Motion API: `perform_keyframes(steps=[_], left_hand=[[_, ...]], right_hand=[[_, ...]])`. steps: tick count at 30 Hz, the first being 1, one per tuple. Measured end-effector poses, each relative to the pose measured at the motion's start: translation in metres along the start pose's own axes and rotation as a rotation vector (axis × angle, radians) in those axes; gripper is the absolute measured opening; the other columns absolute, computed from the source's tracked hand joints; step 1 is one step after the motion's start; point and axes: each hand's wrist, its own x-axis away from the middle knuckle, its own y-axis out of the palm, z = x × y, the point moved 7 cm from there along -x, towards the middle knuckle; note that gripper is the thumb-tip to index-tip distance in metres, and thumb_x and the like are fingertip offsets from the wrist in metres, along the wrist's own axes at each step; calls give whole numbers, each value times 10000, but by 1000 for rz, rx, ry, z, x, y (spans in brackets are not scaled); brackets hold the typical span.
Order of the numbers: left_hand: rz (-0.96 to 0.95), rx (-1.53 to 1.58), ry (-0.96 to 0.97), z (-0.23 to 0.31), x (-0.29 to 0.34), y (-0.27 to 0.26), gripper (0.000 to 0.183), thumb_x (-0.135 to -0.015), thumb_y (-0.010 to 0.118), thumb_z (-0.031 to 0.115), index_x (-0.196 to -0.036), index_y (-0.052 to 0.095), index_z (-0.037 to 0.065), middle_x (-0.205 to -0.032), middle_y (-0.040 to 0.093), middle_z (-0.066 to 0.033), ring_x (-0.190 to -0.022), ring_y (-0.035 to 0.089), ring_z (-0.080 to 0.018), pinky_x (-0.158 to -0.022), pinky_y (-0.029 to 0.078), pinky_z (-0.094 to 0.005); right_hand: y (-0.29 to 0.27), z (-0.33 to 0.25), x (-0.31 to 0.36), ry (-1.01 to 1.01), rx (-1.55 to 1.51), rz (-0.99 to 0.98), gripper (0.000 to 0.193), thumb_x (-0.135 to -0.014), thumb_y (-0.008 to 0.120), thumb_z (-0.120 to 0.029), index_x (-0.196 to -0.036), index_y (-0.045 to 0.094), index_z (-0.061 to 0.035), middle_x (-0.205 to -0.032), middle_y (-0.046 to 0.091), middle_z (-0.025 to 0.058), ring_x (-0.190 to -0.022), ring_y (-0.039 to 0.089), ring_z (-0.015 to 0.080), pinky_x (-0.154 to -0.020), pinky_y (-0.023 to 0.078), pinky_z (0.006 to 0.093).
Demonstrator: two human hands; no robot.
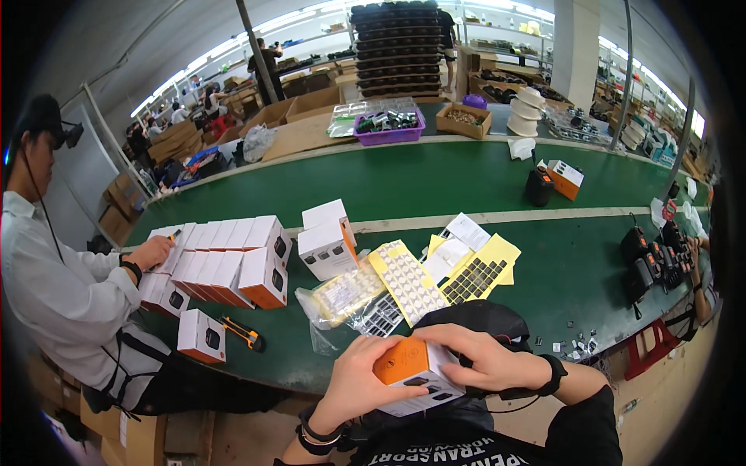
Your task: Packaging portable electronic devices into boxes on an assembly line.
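Observation:
Close to my body, both hands hold a small white and orange carton (pixel 406 360), tilted with its orange face up. My left hand (pixel 359 380) wraps its left side. My right hand (pixel 482 359) grips the right side, thumb against the white face and fingers along the far edge. Just beyond my right hand is a dark rounded object (pixel 474 317) whose kind I cannot make out. On the green table past my hands lie a sheet of pale round stickers (pixel 408 281), a sheet of dark square labels (pixel 474 281) and a clear plastic bag (pixel 330 303).
At left a co-worker's hand (pixel 151 252) is over rows of white cartons (pixel 221 264). A single carton (pixel 202 335) and a yellow-black utility knife (pixel 244 334) lie nearer. Two cartons (pixel 326 245) stand mid-table. Black devices (pixel 653 260) are at right, a purple basket (pixel 388 128) behind.

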Motion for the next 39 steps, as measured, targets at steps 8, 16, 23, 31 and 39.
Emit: perform_keyframes(steps=[8, 16, 23, 31, 39], left_hand=[[-97, 43, -4, -1, -1, 9, 646, -543, 820, 409, -1039, 611, 51, -915, 615, -75, -842, 563, -216, -761, 466, -309], [-140, 88, -37, -11, -1, 15, 663, -540, 819, 411, -1047, 607, 41, -929, 620, -88, -847, 568, -225, -774, 463, -310], [-119, 51, -31, -7, -6, 17, 653, -538, 813, 414, -1034, 612, 40, -910, 621, -77, -832, 565, -220, -758, 467, -307], [-64, -42, -90, -4, -9, 17, 641, -548, 798, 412, -1023, 611, 24, -881, 613, -78, -825, 566, -221, -736, 470, -315], [47, -57, -38, -1, -13, 17, 618, -528, 822, 288, -1003, 608, -44, -855, 602, -116, -782, 571, -215, -709, 470, -297]], right_hand=[[3, 6, 2, 44, -37, -73, 463, -787, 572, -155, -1231, 470, -77, -1186, 485, 142, -1015, 551, 304, -841, 463, 356], [5, 7, 3, 96, -91, -108, 451, -806, 578, -193, -1208, 452, -33, -1177, 481, 142, -1061, 516, 281, -877, 437, 348], [13, 1, 5, 134, 38, -113, 491, -789, 552, -124, -1234, 376, -15, -1216, 412, 200, -1001, 543, 355, -812, 471, 380], [23, 7, 11, 176, 295, 49, 528, -694, 586, -12, -1172, 363, 13, -1304, 319, 262, -900, 574, 369, -697, 511, 363], [18, 6, 5, 31, 471, 222, 495, -638, 615, -22, -1093, 431, 43, -1218, 426, 278, -988, 560, 377, -729, 527, 354]])
